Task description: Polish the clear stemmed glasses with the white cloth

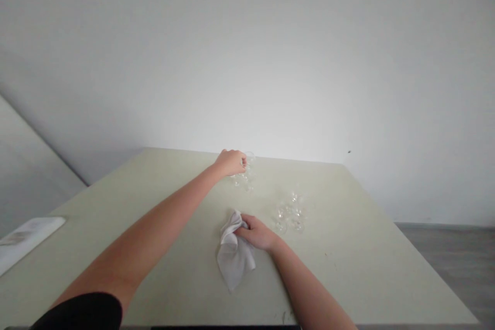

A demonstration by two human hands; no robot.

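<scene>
At the far side of the table, my left hand point(231, 161) has its fingers curled around a small clear glass point(249, 159), whose shape is hard to make out. Just below that hand stands a cluster of other clear glass pieces point(242, 180). My right hand point(257, 232) grips a crumpled white cloth point(234, 263), which hangs down towards the tabletop nearer to me. To the right of this hand is a second group of small transparent glass pieces point(291, 212), apart from it. Their exact outlines are faint.
The pale table point(348, 268) reaches back to a plain grey-white wall point(270, 62). On its left edge lies a white flat object point(29, 240) with a grey patch. Grey flooring point(448, 252) shows beyond the right edge.
</scene>
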